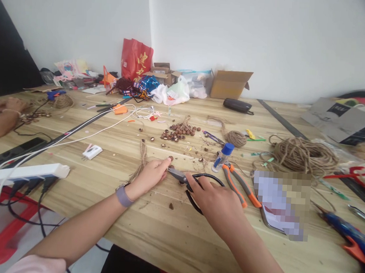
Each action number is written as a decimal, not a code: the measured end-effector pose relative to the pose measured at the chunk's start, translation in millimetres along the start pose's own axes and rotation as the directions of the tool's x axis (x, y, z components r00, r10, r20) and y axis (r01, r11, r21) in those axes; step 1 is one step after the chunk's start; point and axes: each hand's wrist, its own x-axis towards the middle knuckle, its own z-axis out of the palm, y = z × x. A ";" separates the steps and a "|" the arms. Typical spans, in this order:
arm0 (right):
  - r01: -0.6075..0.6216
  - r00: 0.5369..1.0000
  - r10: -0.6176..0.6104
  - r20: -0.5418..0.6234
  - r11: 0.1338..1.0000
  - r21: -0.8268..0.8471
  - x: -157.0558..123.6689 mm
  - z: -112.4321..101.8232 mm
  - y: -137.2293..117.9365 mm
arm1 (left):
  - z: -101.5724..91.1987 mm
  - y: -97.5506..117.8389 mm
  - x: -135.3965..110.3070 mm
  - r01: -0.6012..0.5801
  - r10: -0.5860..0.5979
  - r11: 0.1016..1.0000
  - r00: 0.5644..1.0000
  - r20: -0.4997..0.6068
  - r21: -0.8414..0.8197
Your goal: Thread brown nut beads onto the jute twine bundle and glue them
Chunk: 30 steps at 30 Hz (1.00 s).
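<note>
My left hand (151,173) is closed, pinching a small brown nut (171,158) between thumb and fingertips. In my right hand (217,200) is a pair of black-handled scissors (177,175), its blades pointing left, with the tips right beside the pinched nut. Whether the tips touch it, I cannot tell. A knotted bundle of jute twine (142,155) lies behind my left hand. Beyond both hands sits a pile of brown nuts and shell pieces (183,129). Just right of the scissors stand a blue-capped glue tube (223,157) and orange-grey pliers (240,186).
A phone (271,222), a blue glue gun (344,228) and a large twine coil (305,155) lie to the right. At left are a white power strip (28,174), cables and another person's arm (1,119). Bags and a cardboard box (230,85) line the wall.
</note>
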 end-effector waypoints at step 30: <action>-0.183 0.982 0.006 0.187 0.244 0.952 12.8 20.6 7.5 | -5.0 -1.8 6.6 0.120 -0.065 0.946 0.980 0.187 -0.302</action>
